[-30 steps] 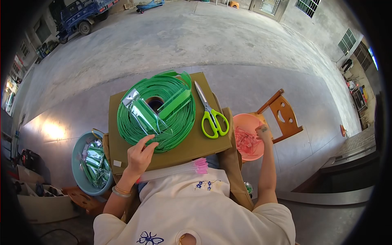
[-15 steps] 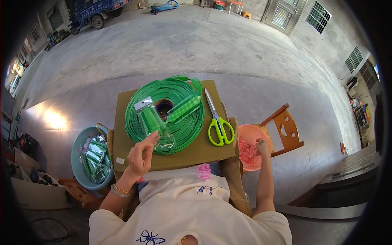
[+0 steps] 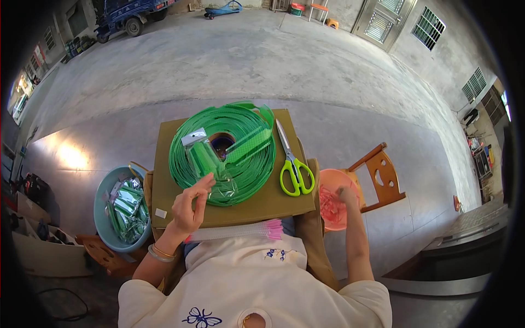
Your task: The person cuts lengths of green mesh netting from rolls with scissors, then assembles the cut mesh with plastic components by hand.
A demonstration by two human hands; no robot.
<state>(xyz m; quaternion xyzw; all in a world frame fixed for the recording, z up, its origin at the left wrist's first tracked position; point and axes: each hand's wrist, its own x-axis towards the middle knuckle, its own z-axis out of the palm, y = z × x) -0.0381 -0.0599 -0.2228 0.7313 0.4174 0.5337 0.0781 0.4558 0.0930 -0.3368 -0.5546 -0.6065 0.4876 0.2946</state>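
Fingers of left hand (image 3: 188, 206): forefinger and thumb at the lower left corner of the clear packet (image 3: 210, 167), touching it; cannot tell if they pinch it. Packet lies on the green ribbon roll (image 3: 249, 164), centre frame. Right hand (image 3: 344, 193) is down in the pink basin (image 3: 327, 177), right of centre; finger state unreadable. Pink-tipped bundle (image 3: 235, 232) sits at the near edge of the cardboard board (image 3: 240, 208). Bare board margin shows left of the roll. Scissors (image 3: 293, 167) just right of roll. Blue basin (image 3: 103, 199) lower left, wooden chair (image 3: 383, 175) right. Concrete floor (image 3: 246, 60) open beyond.
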